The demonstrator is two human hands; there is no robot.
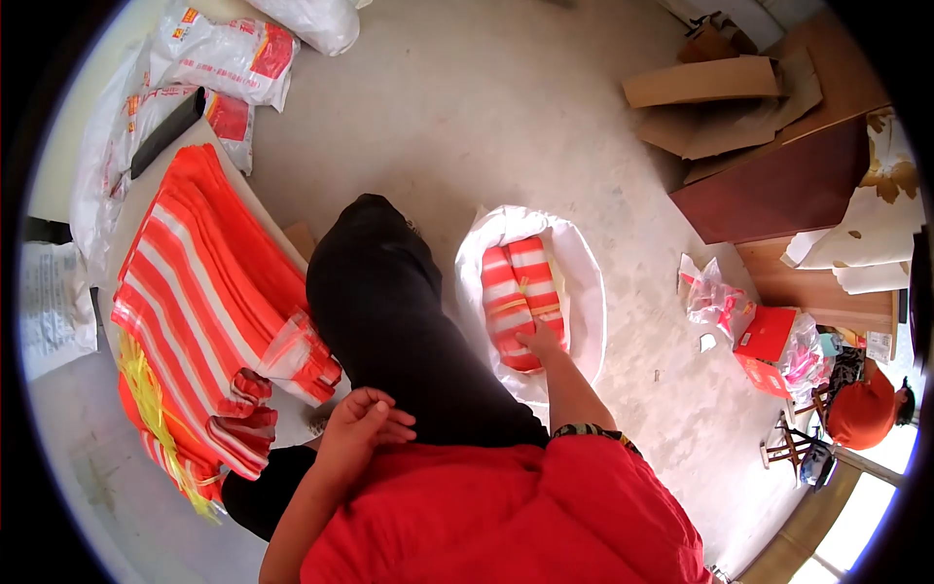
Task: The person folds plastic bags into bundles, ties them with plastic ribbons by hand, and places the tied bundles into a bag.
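My right hand (543,341) reaches into a white woven sack (588,282) that stands open on the floor. Its fingers touch the lower part of striped red and white bundles (504,302) lying side by side inside; the fingertips are too small to make out. Over my lap, my left hand (375,419) is held up with its fingers loosely curled and apart, holding nothing. To its left lies a large stack of red and white striped bags (195,282), with yellow ties (146,399) along its lower left edge and a clear-wrapped piece (302,360) at its right end.
Printed white sacks (229,54) and a dark bar (167,131) are at the upper left. Cardboard (705,83) lies by a dark red panel (778,185) at right. A red box (767,336) and plastic wrap sit on the floor. A person in red (861,409) is at the far right.
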